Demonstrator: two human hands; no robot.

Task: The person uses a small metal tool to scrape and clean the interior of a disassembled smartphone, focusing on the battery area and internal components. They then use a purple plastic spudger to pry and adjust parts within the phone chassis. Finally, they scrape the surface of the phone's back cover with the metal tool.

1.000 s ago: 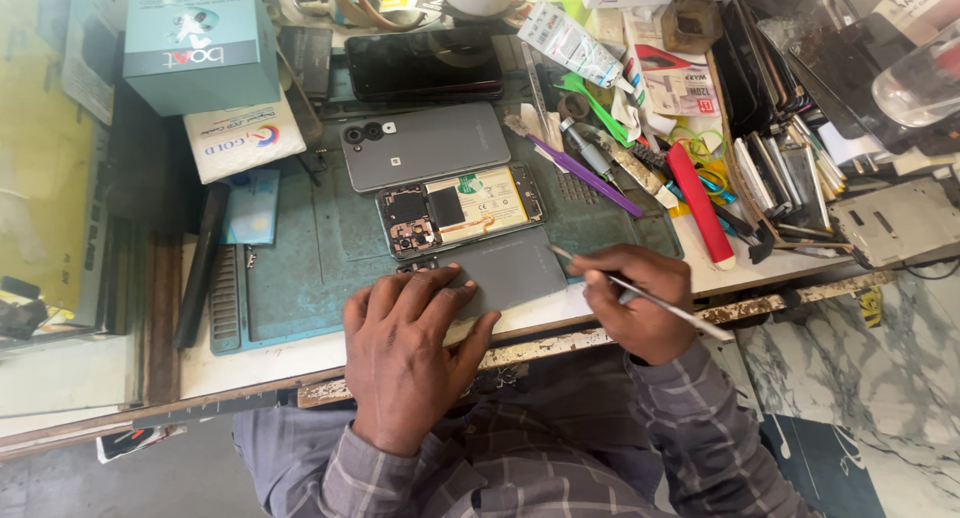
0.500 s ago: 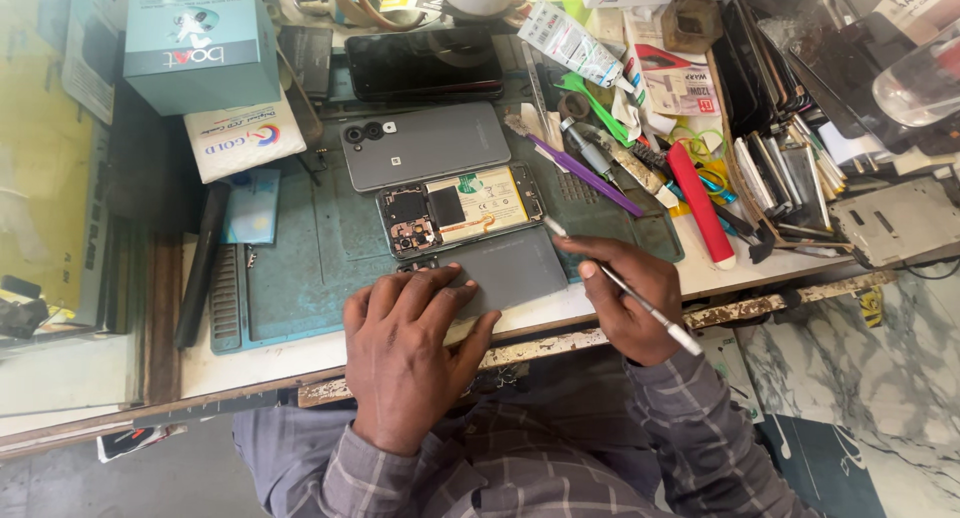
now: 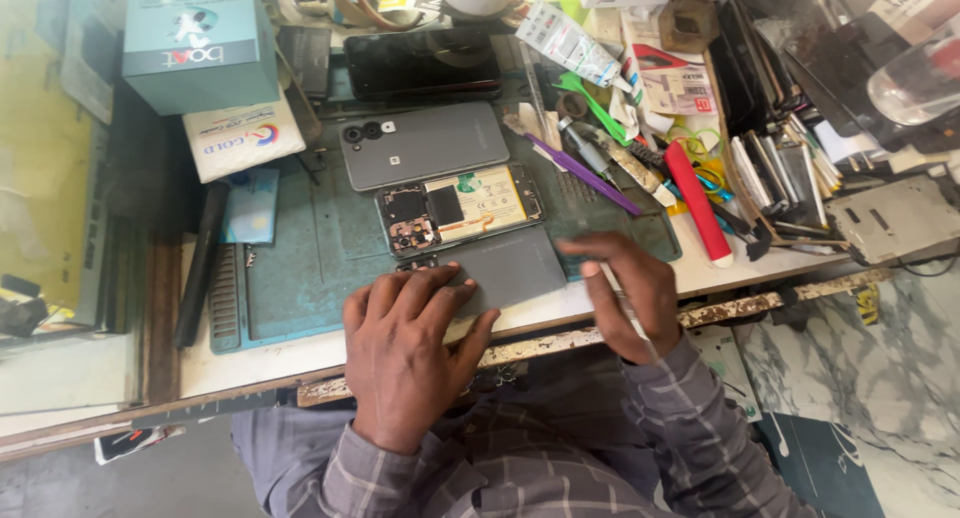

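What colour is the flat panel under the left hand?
Dark grey, plain; the flat panel under the left hand shows best in the head view.

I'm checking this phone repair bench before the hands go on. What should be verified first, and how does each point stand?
1. Left hand flat on the grey panel, steadying it: ok.
2. Right hand gripping the thin tool: ok.
3. Tool tip touching the panel: cannot tell, fingers hide it.
4. Opened phone lying flat on the green mat, insides up: ok.
5. Grey back cover set apart, above the opened phone: ok.
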